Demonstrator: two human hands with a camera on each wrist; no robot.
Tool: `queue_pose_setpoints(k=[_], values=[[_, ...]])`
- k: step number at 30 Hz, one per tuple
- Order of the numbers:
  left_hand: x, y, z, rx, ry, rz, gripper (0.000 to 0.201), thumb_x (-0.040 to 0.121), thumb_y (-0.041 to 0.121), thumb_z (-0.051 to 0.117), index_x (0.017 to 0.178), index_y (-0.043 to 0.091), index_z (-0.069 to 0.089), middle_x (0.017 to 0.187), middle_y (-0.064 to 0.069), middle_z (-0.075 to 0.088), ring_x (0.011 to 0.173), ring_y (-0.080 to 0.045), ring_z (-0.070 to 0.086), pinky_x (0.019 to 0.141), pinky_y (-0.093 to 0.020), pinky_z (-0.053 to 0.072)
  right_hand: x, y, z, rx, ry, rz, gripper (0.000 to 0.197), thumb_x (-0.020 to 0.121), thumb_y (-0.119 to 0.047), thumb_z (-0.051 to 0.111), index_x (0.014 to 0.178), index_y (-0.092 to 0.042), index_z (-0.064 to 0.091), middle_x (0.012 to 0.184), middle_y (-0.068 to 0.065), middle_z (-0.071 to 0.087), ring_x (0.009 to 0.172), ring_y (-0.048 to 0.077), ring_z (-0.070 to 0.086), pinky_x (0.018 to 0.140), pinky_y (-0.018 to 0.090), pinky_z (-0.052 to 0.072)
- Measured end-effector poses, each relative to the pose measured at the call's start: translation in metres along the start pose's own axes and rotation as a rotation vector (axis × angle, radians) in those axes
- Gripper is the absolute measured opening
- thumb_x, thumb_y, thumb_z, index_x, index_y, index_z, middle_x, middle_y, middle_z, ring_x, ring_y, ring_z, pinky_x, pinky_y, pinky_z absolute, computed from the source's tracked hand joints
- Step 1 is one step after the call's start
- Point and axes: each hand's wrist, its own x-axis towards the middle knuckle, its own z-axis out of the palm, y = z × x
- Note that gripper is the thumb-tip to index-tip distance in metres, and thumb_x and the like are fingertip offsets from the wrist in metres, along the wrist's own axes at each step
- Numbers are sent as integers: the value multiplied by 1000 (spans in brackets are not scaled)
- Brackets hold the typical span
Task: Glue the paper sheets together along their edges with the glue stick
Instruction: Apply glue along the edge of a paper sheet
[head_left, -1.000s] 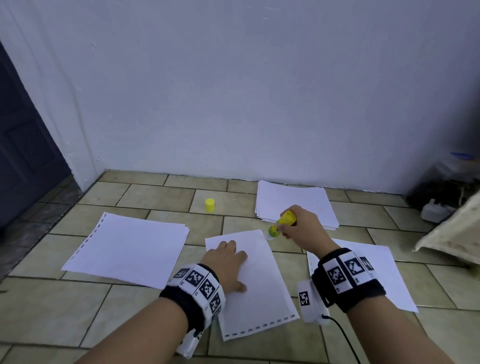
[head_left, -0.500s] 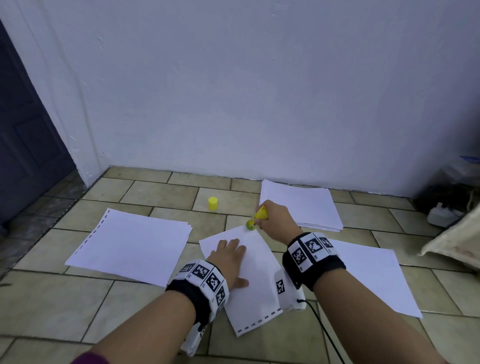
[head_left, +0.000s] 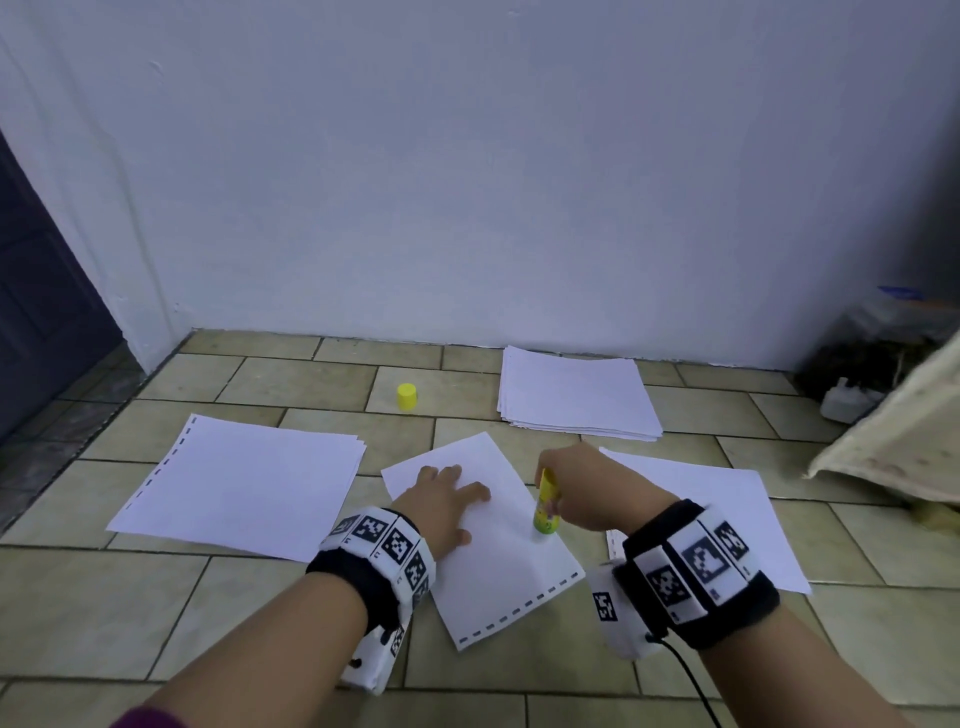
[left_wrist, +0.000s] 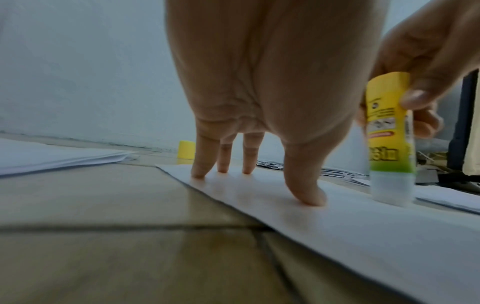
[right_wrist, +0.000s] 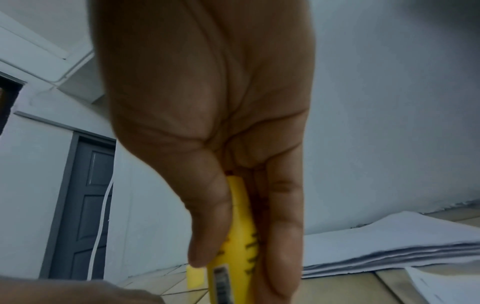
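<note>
From my head view, my left hand (head_left: 441, 501) lies flat, fingers straight, pinning the sheet (head_left: 483, 545) to the floor (head_left: 130, 597). My right hand (head_left: 582, 488) grips the glue stick (head_left: 546, 501), its tip on the sheet's right edge, about halfway along. The cap (head_left: 407, 396) stands off by the wall. I judge gluing is underway, with no second sheet laid on.

At my left wrist, the fingertips (left_wrist: 309, 195) press the paper; the stick stands upright beside them.

At my right wrist, thumb and fingers (right_wrist: 283, 246) clamp the barrel.
</note>
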Motion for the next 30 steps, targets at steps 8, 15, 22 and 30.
queue_pose_setpoints(k=[8,15,22,30], values=[[-7,-5,-6,134,-57,18,58,97,28,48,148,41,22,154,-6,16,140,-26,18,100,-42,43,-14,12,0,-56,-49,21,27,89,-12,59,116,-9,57,115,9,56,87,18,48,70,25,41],[-13,2,-8,178,19,37,58,89,45,59,138,22,37,148,-8,19,136,-25,21,99,-36,38,-3,31,-12,178,178,168,26,85,-17,63,109,-9,57,108,9,59,90,24,64,69,29,50],[-10,0,1,260,-44,164,54,103,17,31,152,35,16,160,-3,7,141,-25,17,99,-40,42,20,31,-8,382,273,174,24,84,-12,64,107,-6,60,109,12,61,97,28,63,81,37,55],[-9,-5,-8,195,23,45,50,97,25,49,143,15,33,159,-3,4,143,-25,14,95,-40,45,46,26,-1,484,365,190,27,84,-11,62,110,-10,59,106,9,60,90,22,60,63,25,44]])
